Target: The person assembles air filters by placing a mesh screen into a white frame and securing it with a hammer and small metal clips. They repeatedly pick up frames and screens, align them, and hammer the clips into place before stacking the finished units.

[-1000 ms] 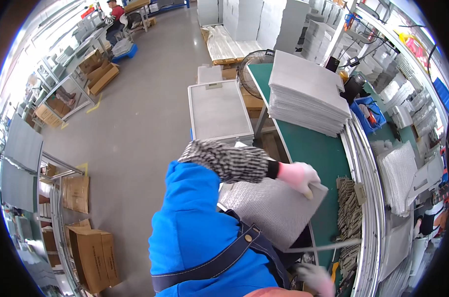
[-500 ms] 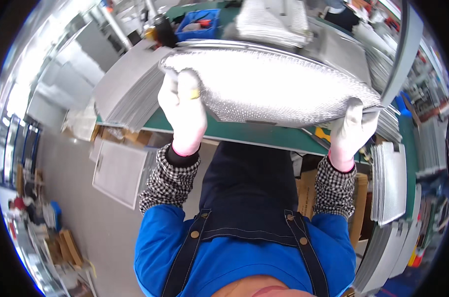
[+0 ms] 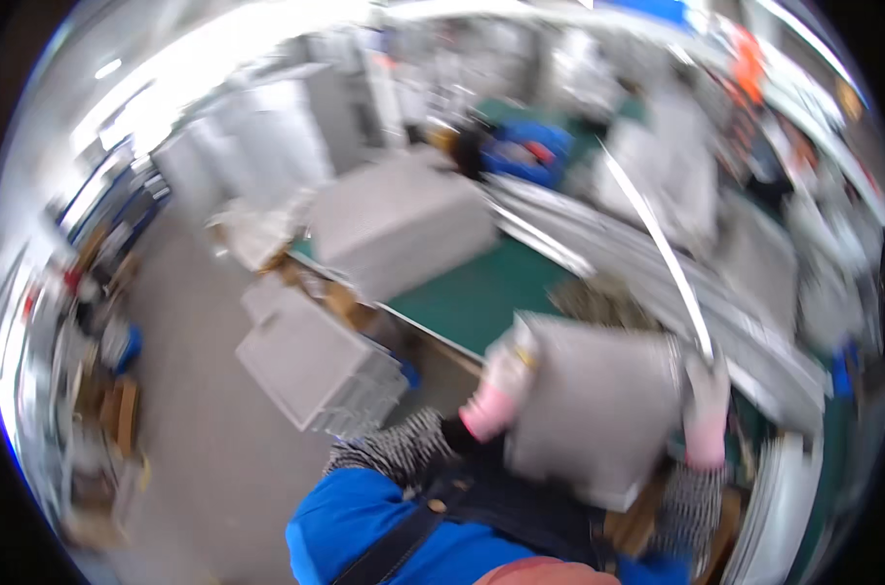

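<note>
A flat grey metal panel (image 3: 598, 400) hangs tilted in front of my body, its face smeared by motion. My left hand (image 3: 509, 375), in a white glove with a pink cuff, grips its left edge. At the opposite edge, my gloved right hand (image 3: 707, 400) is closed; its fingers are blurred. A thin bright strip (image 3: 657, 239) rises from the right fingers toward the far side of the bench; I cannot tell if it is held or is a sheet seen edge-on. Beyond the panel, a brownish crumpled-looking patch (image 3: 603, 300) lies on the green bench top (image 3: 491, 297).
To the left on the bench stands a thick stack of grey panels (image 3: 399, 219). Lower down is another panel stack (image 3: 311, 361). A blue bin (image 3: 528, 151) sits at the back. Long metallic pieces (image 3: 647, 263) run along the bench, and upright panels (image 3: 774, 507) stand at lower right.
The view has swung left. The panel between my hands has come down from above the bench to close before my body. A thin bright strip now shows above my right hand.
</note>
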A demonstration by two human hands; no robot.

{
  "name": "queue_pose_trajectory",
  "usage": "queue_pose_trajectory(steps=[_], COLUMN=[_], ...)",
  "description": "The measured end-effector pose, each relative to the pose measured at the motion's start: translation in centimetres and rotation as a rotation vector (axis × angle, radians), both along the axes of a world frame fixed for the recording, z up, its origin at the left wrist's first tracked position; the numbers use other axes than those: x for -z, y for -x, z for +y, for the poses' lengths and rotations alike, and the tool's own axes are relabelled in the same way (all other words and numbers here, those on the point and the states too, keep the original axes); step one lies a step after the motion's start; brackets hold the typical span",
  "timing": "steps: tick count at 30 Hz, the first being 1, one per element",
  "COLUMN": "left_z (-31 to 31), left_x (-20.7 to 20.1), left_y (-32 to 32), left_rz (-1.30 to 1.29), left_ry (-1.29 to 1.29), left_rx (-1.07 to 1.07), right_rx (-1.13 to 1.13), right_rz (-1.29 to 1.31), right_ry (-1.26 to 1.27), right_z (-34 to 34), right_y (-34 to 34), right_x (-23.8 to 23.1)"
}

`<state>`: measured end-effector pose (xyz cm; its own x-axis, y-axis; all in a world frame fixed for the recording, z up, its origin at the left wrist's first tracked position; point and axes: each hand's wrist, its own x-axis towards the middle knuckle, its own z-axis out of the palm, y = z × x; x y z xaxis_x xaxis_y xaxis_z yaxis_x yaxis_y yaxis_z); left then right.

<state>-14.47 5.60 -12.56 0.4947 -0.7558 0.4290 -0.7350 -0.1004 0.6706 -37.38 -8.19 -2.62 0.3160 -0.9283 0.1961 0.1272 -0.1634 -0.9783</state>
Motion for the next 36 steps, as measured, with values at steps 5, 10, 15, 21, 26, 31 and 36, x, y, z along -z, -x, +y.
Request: queue_pose_trajectory(steps=[5, 10, 15, 21, 26, 31, 36], left_z=[-0.6, -3.0, -9.0, -8.3, -6.8, -9.3, -7.9], left_x=[-2.2, -14.9, -17.5, -18.0, -12.7, -10.2, -13.4], left_y=[-3.0, -5.8, -4.3, -5.1, -5.1, -2.6, -4.1], left_rz=[0.587, -0.524, -1.134, -0.572, -0.282, -0.183, -0.406], left_ry=[0.149, 0.369, 0.324, -0.407, -0.171, -0.127, -0.487], left_rx=[0.442, 0.16, 0.392, 0.602, 0.744, 0.899, 0.903], right_rx=[-0.042, -0.09, -0.374, -0.38, -0.539, -0.564, -0.562], right_rz=[0.083, 0.124, 0.394, 0.427, 0.422, 0.765, 1.035], right_ry=[0.145, 0.081, 0.168, 0.253, 0.446, 0.363, 0.162], right_z=[-2.6, -4.6, -3.3, -3.5, -4.1, -4.6, -5.4], right_y=[1.8, -2.8, -7.4, -7.3, -6.4, -3.1, 2.7], right_x=[2.9, 4.3, -1.4, -2.0, -2.6, -4.5, -5.4])
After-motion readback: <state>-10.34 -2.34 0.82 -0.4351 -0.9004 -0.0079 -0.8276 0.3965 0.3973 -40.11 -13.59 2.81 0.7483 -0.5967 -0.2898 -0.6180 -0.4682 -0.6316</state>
